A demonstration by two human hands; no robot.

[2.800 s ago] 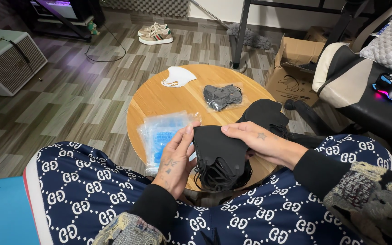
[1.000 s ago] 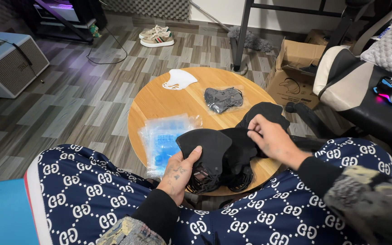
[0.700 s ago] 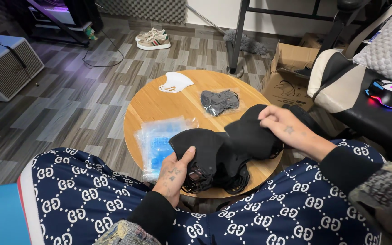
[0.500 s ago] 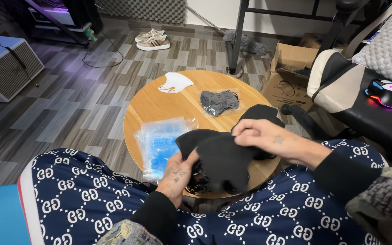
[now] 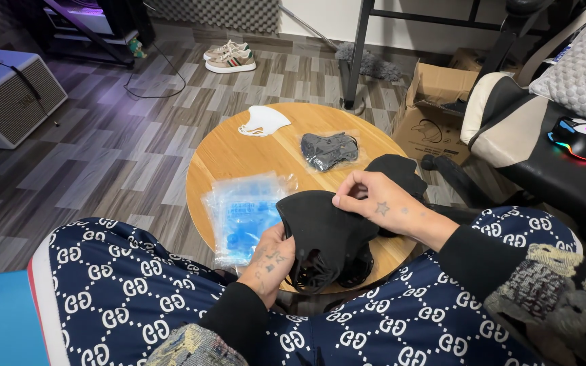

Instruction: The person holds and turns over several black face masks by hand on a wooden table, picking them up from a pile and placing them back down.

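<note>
Pinched between our left hand (image 5: 270,256) and right hand (image 5: 373,204): one black face mask (image 5: 323,234), both grips closed on it, over the round wooden counter's (image 5: 228,152) near edge. Left: blue masks in clear wrap (image 5: 244,215). Far: bagged grey mask (image 5: 329,150), white mask (image 5: 263,122).

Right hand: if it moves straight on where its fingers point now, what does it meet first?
Right hand points left over the black mask; next likely the blue plastic packet, though height is unclear.

left hand (image 5: 270,254): palm up, fingers curled in a pinching grip | right hand (image 5: 374,203): knuckles up, fingertips pinched
</note>
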